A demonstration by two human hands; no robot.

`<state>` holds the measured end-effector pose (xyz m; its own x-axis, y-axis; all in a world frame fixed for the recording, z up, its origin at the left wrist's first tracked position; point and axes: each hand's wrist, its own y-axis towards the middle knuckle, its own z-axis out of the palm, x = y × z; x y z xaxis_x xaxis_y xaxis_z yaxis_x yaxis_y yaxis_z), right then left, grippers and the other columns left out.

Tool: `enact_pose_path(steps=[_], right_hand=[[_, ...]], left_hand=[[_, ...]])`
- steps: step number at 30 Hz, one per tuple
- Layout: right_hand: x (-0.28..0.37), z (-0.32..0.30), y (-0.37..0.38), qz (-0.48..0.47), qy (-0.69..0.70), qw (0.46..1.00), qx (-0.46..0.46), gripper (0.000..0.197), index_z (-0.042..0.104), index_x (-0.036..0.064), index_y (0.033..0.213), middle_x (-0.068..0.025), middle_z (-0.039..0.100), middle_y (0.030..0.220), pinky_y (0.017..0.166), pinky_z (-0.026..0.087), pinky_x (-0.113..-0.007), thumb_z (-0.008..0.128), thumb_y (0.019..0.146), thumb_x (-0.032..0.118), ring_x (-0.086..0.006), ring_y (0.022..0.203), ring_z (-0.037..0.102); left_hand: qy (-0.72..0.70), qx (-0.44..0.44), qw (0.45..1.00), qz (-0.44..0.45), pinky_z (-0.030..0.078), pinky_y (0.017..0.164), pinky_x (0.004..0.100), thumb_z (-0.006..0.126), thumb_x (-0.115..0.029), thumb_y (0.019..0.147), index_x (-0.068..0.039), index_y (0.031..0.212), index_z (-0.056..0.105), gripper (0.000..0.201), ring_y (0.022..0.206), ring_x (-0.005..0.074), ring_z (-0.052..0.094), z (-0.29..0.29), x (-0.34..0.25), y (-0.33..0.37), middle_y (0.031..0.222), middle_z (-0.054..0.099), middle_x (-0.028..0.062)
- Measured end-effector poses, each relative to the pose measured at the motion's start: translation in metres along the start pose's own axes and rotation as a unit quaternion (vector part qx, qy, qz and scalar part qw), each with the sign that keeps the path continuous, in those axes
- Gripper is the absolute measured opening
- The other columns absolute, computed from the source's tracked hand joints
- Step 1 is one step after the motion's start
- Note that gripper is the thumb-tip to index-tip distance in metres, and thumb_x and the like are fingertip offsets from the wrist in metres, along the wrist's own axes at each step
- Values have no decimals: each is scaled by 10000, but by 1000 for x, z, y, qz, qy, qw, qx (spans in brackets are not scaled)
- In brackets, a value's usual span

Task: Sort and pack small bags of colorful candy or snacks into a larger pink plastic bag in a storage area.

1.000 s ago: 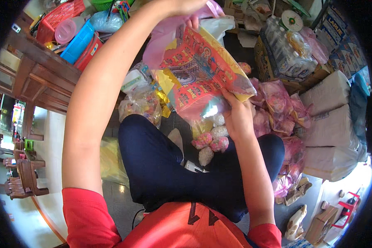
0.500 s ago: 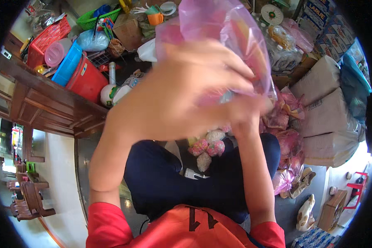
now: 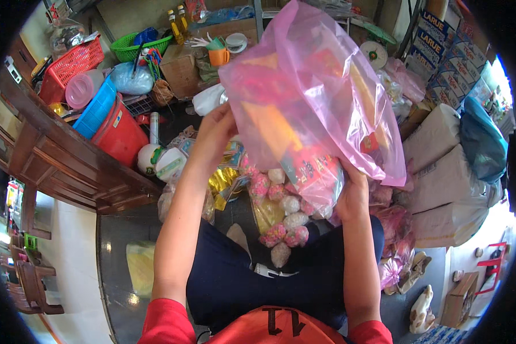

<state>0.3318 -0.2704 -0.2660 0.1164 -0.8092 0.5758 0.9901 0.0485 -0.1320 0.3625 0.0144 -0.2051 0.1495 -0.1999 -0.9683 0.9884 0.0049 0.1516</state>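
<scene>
A large translucent pink plastic bag (image 3: 321, 103) is held up in front of me, with colourful red and yellow packets showing through it. At its left edge, my left hand (image 3: 219, 127) is closed on the plastic, its fingertips partly behind the bag. My right hand (image 3: 354, 189) grips the lower right part, thumb in front and the other fingers hidden underneath. Beneath the bag, on the dark floor between my legs, lie several small tied bags of pink and white pieces (image 3: 274, 232). A gold foil packet (image 3: 222, 180) lies left of them.
A red tub (image 3: 120, 129), a blue basin (image 3: 96, 109) and a red basket (image 3: 71, 66) stand at left beside a wooden panel (image 3: 69, 166). White wrapped bales (image 3: 436, 189) are stacked at right. Filled pink bags (image 3: 394, 226) lie by my right knee. A cat (image 3: 422, 309) lies lower right.
My hands were close together and blurred at the bag; now they are apart, left hand at its left edge, right hand at lower right. The bag is spread wider, and the view has shifted slightly.
</scene>
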Motion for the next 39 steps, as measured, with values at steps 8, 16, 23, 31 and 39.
enact_pose_path(steps=[8, 16, 23, 31, 39], right_hand=[[-9, -12, 10, -7, -37, 999, 2, 295, 562, 12, 1232, -121, 623, 1199, 968, 512, -374, 588, 938, 25, -233, 1110, 609], [-4, -22, 7, 120, 98, 986, 64, 414, 486, -19, 1333, -193, 616, 1222, 902, 540, -434, 460, 999, 225, -293, 1042, 637], [-2, -18, 0, 50, 110, 980, 160, 408, 503, -65, 1285, -198, 612, 1218, 893, 543, -410, 472, 988, 213, -280, 1027, 641], [6, -9, -5, 91, 148, 982, 74, 384, 545, -70, 1236, -196, 656, 1127, 868, 565, -437, 533, 939, 174, -308, 971, 677], [-7, 2, 0, 131, 10, 991, 15, 335, 548, -47, 1219, -188, 665, 1128, 875, 572, -414, 557, 944, 144, -282, 976, 690]], left_hand=[[-58, 65, 996, -18, 467, 800, 262, 584, -164, 964, -18, 1181, 646, 269, 906, 79, 612, 5, 41, -15, 1011, 686, 4], [50, 114, 991, -45, 462, 719, 232, 583, -115, 959, -8, 1118, 640, 200, 792, 66, 577, 18, 64, -27, 915, 652, -2], [56, 163, 981, -87, 441, 609, 232, 651, -206, 938, -32, 1010, 671, 190, 658, 65, 573, 46, 72, -43, 781, 644, 9], [291, 304, 907, -28, 493, 888, 323, 625, -248, 951, -21, 1174, 633, 319, 1022, 188, 639, 7, 50, -31, 1066, 686, 122], [-33, -105, 991, 72, 367, 1068, 395, 412, -439, 1034, -99, 1423, 409, 516, 1290, 196, 458, -41, 47, 1, 1397, 487, 41]])
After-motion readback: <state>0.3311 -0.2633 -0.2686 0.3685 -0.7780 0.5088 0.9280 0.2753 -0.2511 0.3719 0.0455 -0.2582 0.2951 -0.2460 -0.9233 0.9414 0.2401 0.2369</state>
